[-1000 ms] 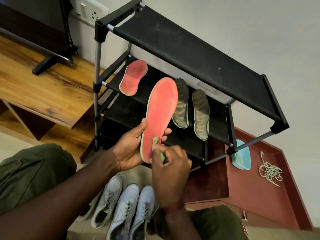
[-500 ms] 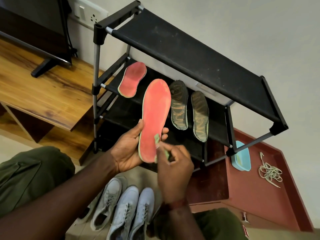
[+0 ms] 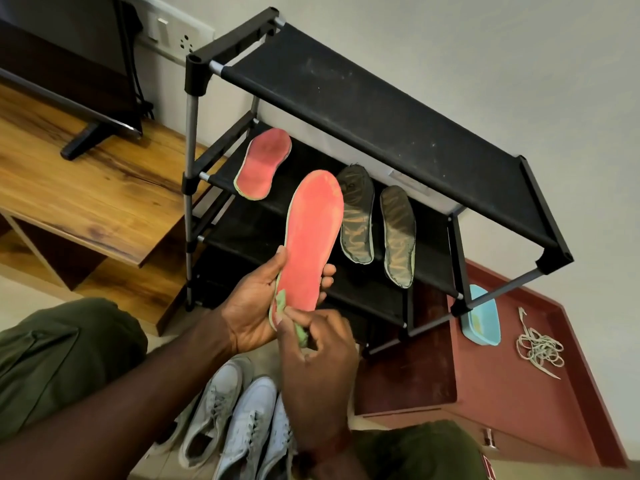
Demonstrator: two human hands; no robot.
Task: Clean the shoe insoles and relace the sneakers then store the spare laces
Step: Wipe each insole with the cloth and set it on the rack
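White wall backs a black shoe rack [image 3: 381,98]. Head view: we hold a red insole [image 3: 311,237] upright in front of the rack. Our left hand [image 3: 252,306] grips its near end, thumb on the left edge and fingers curled behind. Our right hand [image 3: 318,355] pinches a small green pad [image 3: 301,336] against the insole's near left edge. On the middle shelf lie a second red insole [image 3: 263,164] at left and two dark insoles [image 3: 356,216] at right. Pale sneakers [image 3: 235,420] stand on the floor below the hands. Loose laces [image 3: 538,348] lie at the right on a red cabinet top [image 3: 502,393], near a blue tub [image 3: 481,317].
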